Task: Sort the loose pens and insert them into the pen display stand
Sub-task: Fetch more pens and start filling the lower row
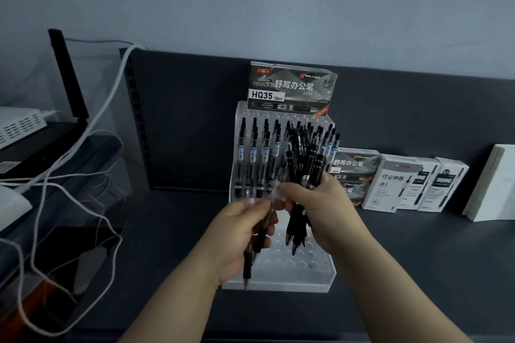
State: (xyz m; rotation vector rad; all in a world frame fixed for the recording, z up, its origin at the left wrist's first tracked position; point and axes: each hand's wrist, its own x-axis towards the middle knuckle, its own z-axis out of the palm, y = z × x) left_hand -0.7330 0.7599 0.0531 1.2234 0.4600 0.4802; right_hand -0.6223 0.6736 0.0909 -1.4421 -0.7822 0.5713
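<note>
A clear acrylic pen display stand stands on the dark table, with a printed HQ35 header card at its top. Several black pens fill its upper rows; the lower holes are bare. My right hand grips a bundle of black pens, tips pointing down, in front of the stand. My left hand holds a couple of pens with clear tops, tips down, just left of the bundle. The two hands nearly touch.
Pen boxes lie in a row to the right of the stand, with a white block beyond them. White cables and a white device crowd the shelf on the left. A dark panel backs the table.
</note>
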